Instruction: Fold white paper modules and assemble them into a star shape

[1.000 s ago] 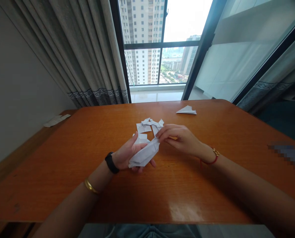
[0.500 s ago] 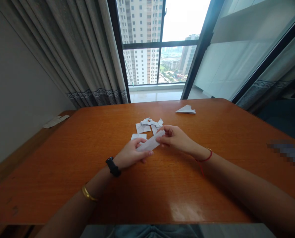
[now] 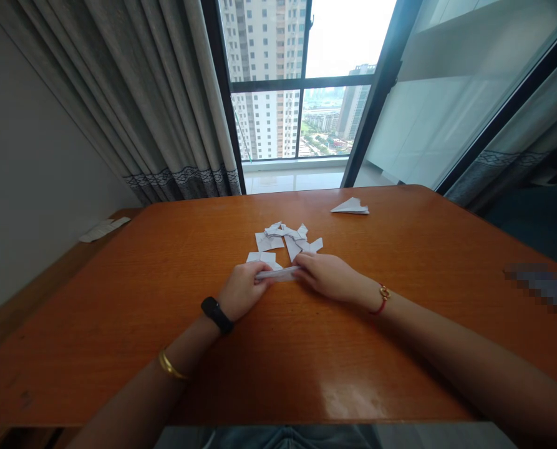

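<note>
A narrow folded strip of white paper [image 3: 282, 274] stretches between my two hands, low over the table's middle. My left hand [image 3: 244, 289] pinches its left end, fingers closed. At the other end, my right hand [image 3: 329, 277] has its fingers closed on the strip. Just beyond lie several folded white paper pieces [image 3: 273, 240], one flat piece [image 3: 261, 257] touching the area by my left fingertips. Part of the pile is hidden behind my right fingers.
The brown wooden table [image 3: 166, 249] spans the view. A folded paper plane [image 3: 350, 206] lies near its far edge. At the far left, white paper [image 3: 104, 230] rests on a lower ledge. A blurred patch [image 3: 544, 287] covers something at the right edge.
The strip has turned from slanted to nearly level and appears narrower. My right hand has come down towards the table, uncovering a folded piece behind it. My left hand has shifted slightly left.
</note>
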